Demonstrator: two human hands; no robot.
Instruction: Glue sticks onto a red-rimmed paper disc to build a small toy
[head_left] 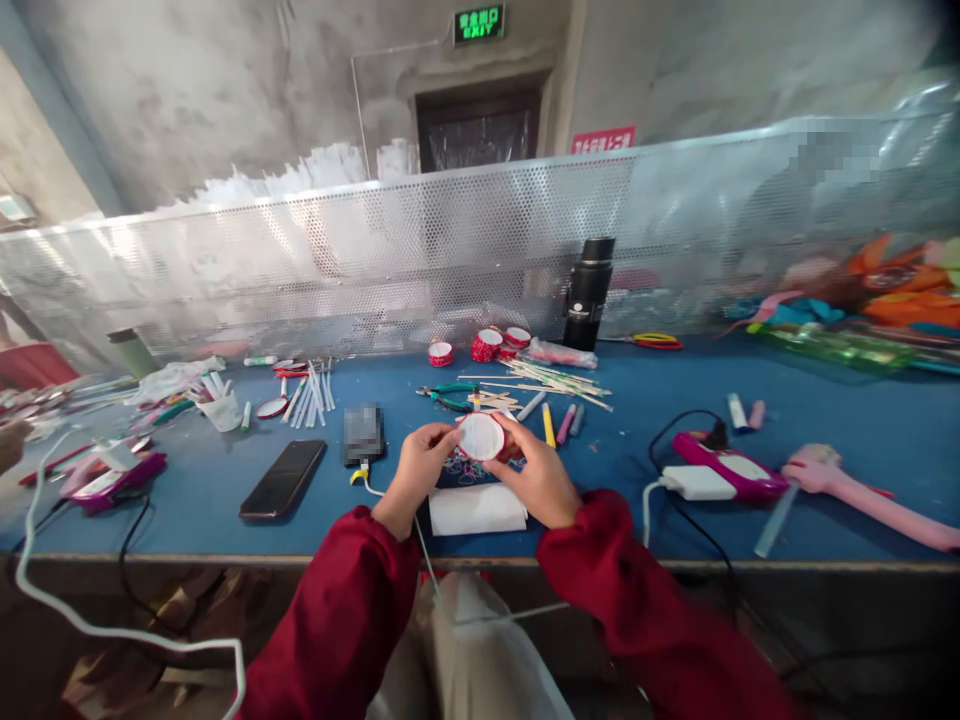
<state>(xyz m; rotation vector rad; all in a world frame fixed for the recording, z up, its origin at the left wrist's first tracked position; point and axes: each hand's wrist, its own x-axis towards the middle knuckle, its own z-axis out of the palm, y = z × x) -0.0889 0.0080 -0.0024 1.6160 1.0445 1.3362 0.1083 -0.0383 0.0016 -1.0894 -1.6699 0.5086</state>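
A small red-rimmed drum (481,437) with a white round face is held up above the near middle of the table. My left hand (425,465) pinches its left edge between thumb and fingers. On the other side, my right hand (536,470) grips the right edge, its fingers partly behind the drum. Below the drum lies a folded white paper or cloth (478,510). Thin coloured strings (466,466) lie in a tangle just behind that. Green-handled pliers (450,393) and wooden sticks (551,378) are beyond my hands.
More red-rimmed drums (487,345) stand at the back, near a black thermos (589,295). A phone (283,480) lies at left. Right of me are a magenta glue gun (739,470) with cables and a pink object (862,495). A perforated metal screen (337,250) borders the table (637,370).
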